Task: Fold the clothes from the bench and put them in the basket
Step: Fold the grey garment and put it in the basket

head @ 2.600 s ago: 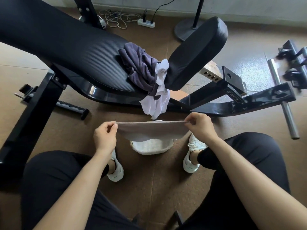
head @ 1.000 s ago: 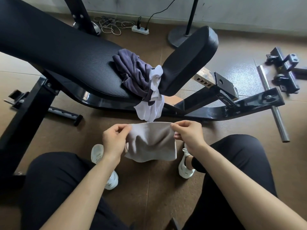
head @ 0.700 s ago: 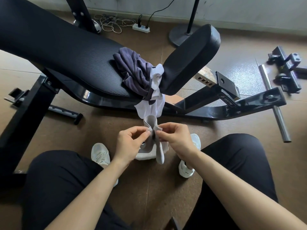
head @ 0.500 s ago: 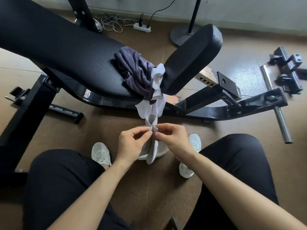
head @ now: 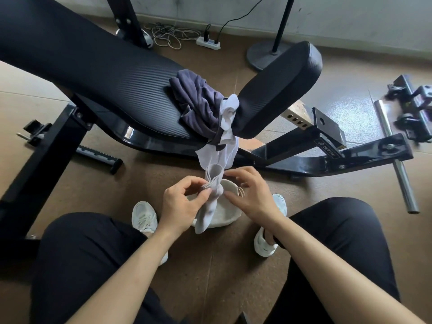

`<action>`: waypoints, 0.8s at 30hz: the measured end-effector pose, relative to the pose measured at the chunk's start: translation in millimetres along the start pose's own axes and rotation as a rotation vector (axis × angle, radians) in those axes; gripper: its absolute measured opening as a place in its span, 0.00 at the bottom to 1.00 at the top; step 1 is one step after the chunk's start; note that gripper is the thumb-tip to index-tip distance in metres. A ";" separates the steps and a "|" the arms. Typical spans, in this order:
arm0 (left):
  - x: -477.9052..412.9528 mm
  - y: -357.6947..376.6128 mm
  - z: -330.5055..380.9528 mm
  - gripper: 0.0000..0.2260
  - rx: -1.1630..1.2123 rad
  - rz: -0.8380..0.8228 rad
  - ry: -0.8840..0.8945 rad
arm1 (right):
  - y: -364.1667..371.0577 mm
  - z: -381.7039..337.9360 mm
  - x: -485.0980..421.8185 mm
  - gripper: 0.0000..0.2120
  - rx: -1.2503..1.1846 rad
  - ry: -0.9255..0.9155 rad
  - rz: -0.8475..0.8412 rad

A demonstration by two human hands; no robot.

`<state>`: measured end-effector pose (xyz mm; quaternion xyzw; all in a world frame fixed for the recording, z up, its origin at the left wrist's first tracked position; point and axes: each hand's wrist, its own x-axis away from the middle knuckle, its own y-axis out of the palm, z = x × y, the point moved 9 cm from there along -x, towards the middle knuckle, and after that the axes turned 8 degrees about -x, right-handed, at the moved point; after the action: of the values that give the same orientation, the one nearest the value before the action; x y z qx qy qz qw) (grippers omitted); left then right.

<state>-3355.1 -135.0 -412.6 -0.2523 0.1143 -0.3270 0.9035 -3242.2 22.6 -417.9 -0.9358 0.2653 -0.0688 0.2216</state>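
Right hand (head: 250, 195) has let go, fingers (head: 240, 171) loose beside the grey cloth (head: 207, 213) pinched by the left hand (head: 180, 204).

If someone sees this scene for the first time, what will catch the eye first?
First, the two hands at the centre: the left hand pinches a bunched grey cloth above a small pale basket on the floor, with the right hand open beside it. Next, the big black bench across the upper left, where a dark purple garment and a white garment lie crumpled between its pads.
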 end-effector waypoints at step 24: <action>-6.2 -33.1 -27.1 0.09 -0.158 0.021 -0.031 | -27.3 -6.4 -0.7 0.15 -0.011 -0.029 0.054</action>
<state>-3387.5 -163.2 -417.7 -0.3268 0.1283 -0.3033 0.8859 -3231.7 41.3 -399.9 -0.9305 0.2874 -0.0481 0.2221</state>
